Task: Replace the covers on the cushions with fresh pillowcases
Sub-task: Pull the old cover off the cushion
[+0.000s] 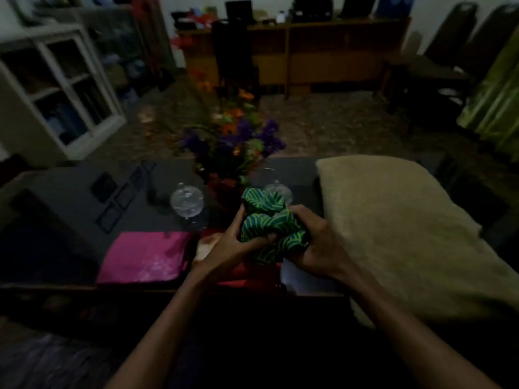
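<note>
While both fists bunch the green patterned pillowcase (271, 226) above the dark table (70, 192), I see my left hand (234, 242) and right hand (314, 245) gripping it just beside the bare beige cushion (407, 228).

Your shot's really dim; shelves (56, 88) at the left edge smear and bend, corners go black, probably motion blur.
</note>
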Demonstrator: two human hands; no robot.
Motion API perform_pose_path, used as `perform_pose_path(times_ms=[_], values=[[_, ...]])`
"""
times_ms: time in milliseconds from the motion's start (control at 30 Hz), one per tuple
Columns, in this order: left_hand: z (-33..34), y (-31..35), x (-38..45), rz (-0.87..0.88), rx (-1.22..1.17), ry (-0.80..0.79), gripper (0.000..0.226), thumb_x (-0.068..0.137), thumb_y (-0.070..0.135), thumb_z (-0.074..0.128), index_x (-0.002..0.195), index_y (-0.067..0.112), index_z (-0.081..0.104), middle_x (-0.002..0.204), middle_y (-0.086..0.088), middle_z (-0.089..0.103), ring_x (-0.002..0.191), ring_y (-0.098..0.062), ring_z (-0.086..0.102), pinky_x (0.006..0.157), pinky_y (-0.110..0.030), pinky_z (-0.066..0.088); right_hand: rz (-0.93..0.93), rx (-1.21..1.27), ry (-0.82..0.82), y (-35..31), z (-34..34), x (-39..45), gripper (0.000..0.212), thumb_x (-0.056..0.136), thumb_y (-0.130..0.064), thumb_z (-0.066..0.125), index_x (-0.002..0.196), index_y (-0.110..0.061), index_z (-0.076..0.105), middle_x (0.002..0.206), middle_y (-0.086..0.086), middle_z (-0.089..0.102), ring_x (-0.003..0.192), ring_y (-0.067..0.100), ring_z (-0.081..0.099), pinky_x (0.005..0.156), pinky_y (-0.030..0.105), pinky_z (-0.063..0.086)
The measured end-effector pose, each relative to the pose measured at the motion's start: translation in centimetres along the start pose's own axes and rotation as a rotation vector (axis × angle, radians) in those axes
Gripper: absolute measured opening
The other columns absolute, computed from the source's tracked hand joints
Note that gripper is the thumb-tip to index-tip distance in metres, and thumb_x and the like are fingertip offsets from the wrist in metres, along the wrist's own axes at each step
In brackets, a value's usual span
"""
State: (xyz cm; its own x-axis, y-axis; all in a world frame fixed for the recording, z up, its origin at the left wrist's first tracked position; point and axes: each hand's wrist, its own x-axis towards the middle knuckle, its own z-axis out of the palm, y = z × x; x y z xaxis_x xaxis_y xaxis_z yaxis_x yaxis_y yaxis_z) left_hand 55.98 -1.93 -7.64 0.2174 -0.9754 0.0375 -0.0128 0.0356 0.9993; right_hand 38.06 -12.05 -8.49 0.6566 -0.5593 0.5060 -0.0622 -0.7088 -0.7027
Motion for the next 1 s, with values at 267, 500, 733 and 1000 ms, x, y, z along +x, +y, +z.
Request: perform_pose_path(times_ms=[267, 500, 733, 1000], values=[[-12.5, 3.3, -8.6, 0.162, 0.332, 0.207, 0.064, 0.063, 0.014, 0.088, 0.121, 0.023, 0.061, 0.111, 0.008, 0.074, 0.104, -0.006, 0.069, 0.086, -0.025, 0.053, -0.138, 0.007, -0.303, -10.5, 9.6, 5.1, 0.091, 0.075, -0.019, 0.088, 0.148, -0.020, 0.035, 0.139, -0.001, 0.056, 0.125, 0.009, 0.059, 0.103, 0.031, 0.051], [-23.1, 2.0, -9.8, 0.229, 0.691, 0.640, 0.044, 0.055, 0.026, 0.082, 0.096, 0.025, 0.066, 0.088, 0.008, 0.072, 0.081, -0.012, 0.070, 0.070, -0.028, 0.055, -0.128, -0.125, -0.364, -11.3, 17.3, 10.4, 0.091, 0.076, -0.036, 0.082, 0.150, -0.042, 0.031, 0.150, -0.012, 0.043, 0.136, 0.004, 0.042, 0.111, 0.027, 0.040], [-32.1, 0.0, -3.6, 0.168, 0.770, 0.861, 0.037, 0.062, 0.000, 0.077, 0.092, 0.021, 0.069, 0.085, 0.003, 0.072, 0.079, -0.014, 0.067, 0.067, -0.021, 0.042, 0.150, -0.296, -0.522, -4.6, 25.3, 15.3, 0.089, 0.079, -0.046, 0.077, 0.154, -0.037, 0.029, 0.155, 0.002, 0.039, 0.138, 0.021, 0.043, 0.112, 0.036, 0.040], [-39.9, -6.8, 8.8, 0.100, 0.921, 0.762, 0.043, 0.068, -0.007, 0.069, 0.105, 0.015, 0.070, 0.103, -0.009, 0.072, 0.094, -0.028, 0.068, 0.075, -0.030, 0.052, 0.294, -0.475, -0.912, 3.3, 32.7, 18.2, 0.094, 0.084, -0.058, 0.073, 0.160, -0.031, 0.024, 0.166, 0.010, 0.020, 0.150, 0.030, 0.027, 0.118, 0.030, 0.026]])
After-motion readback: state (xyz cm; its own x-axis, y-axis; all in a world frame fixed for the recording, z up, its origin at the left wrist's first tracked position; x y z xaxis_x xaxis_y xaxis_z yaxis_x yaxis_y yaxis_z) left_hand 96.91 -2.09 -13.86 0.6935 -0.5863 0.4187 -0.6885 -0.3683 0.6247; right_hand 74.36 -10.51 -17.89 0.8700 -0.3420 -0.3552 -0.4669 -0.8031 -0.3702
